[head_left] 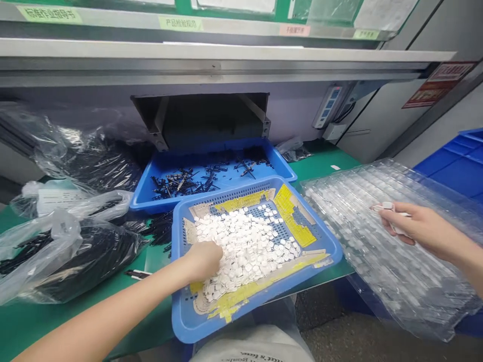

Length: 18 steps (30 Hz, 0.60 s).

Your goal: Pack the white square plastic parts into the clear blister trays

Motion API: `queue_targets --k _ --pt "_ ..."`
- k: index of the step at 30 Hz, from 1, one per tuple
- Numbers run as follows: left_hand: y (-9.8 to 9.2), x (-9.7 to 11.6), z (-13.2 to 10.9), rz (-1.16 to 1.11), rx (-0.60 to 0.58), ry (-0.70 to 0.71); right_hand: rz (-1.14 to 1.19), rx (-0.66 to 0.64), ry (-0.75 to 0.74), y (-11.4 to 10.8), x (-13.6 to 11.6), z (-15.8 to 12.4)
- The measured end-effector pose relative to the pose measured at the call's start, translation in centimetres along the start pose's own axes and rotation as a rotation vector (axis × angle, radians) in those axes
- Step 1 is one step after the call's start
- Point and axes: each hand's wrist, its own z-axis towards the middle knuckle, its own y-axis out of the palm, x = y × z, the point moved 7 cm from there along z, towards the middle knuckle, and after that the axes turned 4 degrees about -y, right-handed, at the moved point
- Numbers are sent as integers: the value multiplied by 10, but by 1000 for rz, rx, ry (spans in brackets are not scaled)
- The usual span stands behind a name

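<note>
My left hand (204,259) reaches into a blue perforated basket (188,317) and rests on a heap of small white pieces (245,246); its fingers are curled down into the heap and mostly hidden. My right hand (411,226) hovers over a stack of clear plastic blister trays (381,261) at the right, pinching a small white piece (387,205) between thumb and fingertips. Yellow and beige tape patches (290,211) line the basket floor.
Behind the basket sits a blue tray (281,163) with several small black parts. Clear bags of black parts (75,251) lie on the green bench at the left. A blue crate (456,161) stands at the far right, a power strip (327,105) on the back wall.
</note>
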Motion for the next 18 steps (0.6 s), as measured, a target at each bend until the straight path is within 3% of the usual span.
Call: queue_targets --k 12,18 --pt "-23 -12 -29 -83 99 38 -53 -16 46 8 -10 -3" --pt "-46 -19 -49 -196 173 14 -92 -17 87 10 -14 -6"
